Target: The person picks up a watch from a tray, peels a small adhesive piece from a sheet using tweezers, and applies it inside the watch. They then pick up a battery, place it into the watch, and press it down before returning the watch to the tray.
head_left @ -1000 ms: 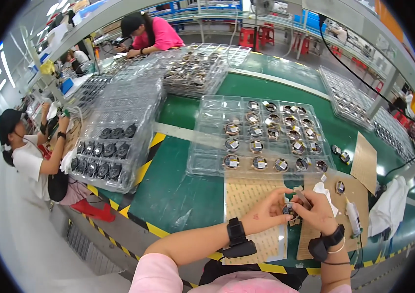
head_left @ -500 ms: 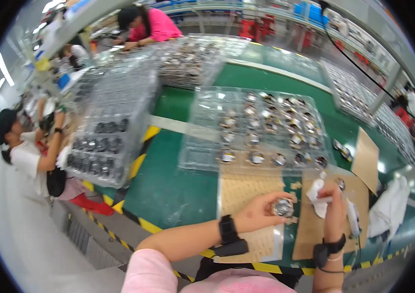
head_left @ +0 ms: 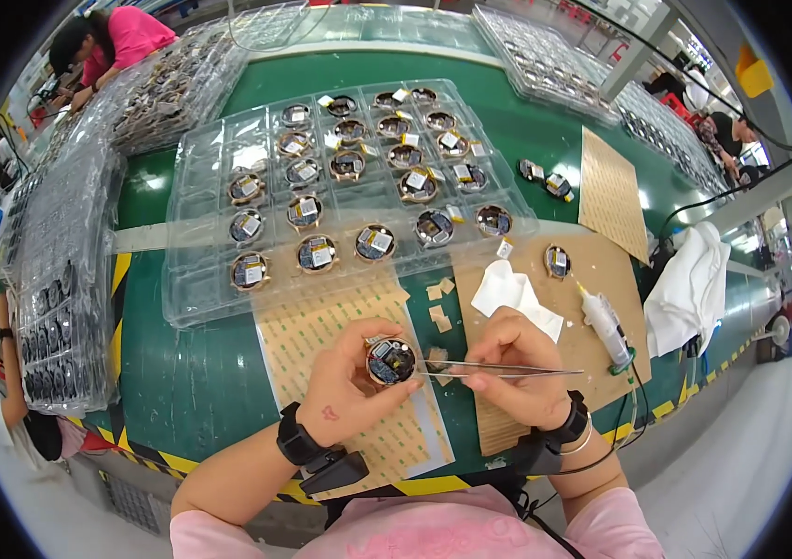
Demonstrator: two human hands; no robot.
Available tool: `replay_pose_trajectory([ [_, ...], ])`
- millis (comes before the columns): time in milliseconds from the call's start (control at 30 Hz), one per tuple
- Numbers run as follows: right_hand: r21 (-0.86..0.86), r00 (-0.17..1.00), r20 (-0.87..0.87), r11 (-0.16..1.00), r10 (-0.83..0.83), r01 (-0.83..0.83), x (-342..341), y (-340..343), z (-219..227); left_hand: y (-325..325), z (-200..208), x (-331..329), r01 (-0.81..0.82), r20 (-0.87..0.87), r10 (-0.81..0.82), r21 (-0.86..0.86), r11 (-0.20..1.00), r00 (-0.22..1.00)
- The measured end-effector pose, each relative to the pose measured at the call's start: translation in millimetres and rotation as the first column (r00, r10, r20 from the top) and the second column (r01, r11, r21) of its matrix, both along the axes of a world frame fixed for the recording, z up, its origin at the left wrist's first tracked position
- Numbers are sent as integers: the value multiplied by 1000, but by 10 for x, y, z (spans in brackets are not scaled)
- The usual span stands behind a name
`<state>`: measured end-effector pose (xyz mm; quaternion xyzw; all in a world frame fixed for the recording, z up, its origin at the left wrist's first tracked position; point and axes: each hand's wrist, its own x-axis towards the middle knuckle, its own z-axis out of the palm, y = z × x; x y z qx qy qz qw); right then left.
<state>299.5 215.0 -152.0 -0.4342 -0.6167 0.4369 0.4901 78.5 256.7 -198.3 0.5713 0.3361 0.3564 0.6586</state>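
Two things are in your grasp: your left hand [head_left: 347, 384] cups a round watch case [head_left: 391, 361], circuitry facing up, over the tan sheet [head_left: 307, 326] on the bench [head_left: 196, 382], and your right hand [head_left: 521, 373] pinches metal tweezers [head_left: 559, 372], tips by the case's rim. Brace the case firmly, work the tips lightly; whether they touch is hard to tell.

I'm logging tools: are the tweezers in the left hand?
No, the right hand holds the tweezers; the left hand holds a round device.

Tweezers [head_left: 559, 373] bar the gap between left hand [head_left: 349, 377] and right hand [head_left: 519, 368]; green tabletop [head_left: 196, 373] opens leftward.
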Motion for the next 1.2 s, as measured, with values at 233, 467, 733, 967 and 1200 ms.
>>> replay_pose_trajectory([
  [233, 212, 948, 319, 972, 25, -97, 2, 164, -336, 119, -319, 98, 0, -34, 2, 61, 998, 999],
  [467, 255, 931, 365, 962, 0, -100, -79, 213, -625, 160, -616, 71, -28, -80, 43, 180, 983, 996],
  [733, 280, 910, 413, 954, -20, -106, -51, 222, -739, 177, -774, 115, -22, -167, 60, 222, 975, 984],
  [967, 296, 918, 397, 950, -25, -102, -32, 241, -838, 192, -852, 176, -108, -141, 165, 342, 933, 976],
  [1200, 309, 892, 448, 947, -64, -87, -54, 194, -953, 171, -950, 192, -104, -163, 168, 344, 933, 972],
])
